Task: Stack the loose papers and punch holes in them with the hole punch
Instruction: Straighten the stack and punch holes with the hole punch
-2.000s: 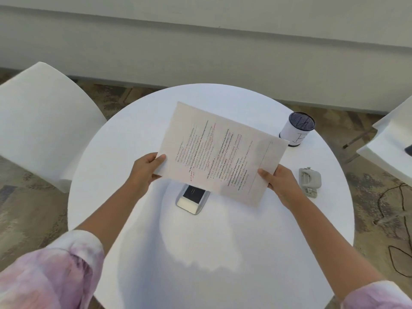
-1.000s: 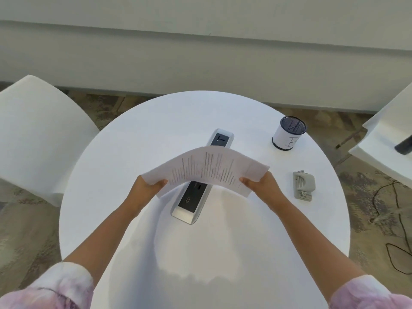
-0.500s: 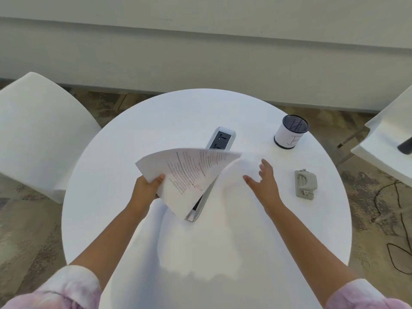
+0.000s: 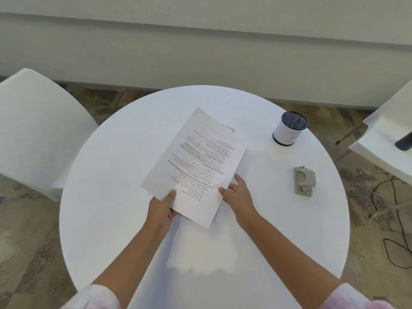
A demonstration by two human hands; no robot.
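Head view: left hand (image 4: 161, 210) pinches the papers (image 4: 196, 166) at mid-table; right hand (image 4: 237, 192), fingers relaxed, touches their edge. Stacking looks underway. Next, probably reach the punch (image 4: 304, 180) near the right edge.

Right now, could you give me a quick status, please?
Left hand pinches papers; right hand open at their edge. Punch untouched, apart. Nothing between.
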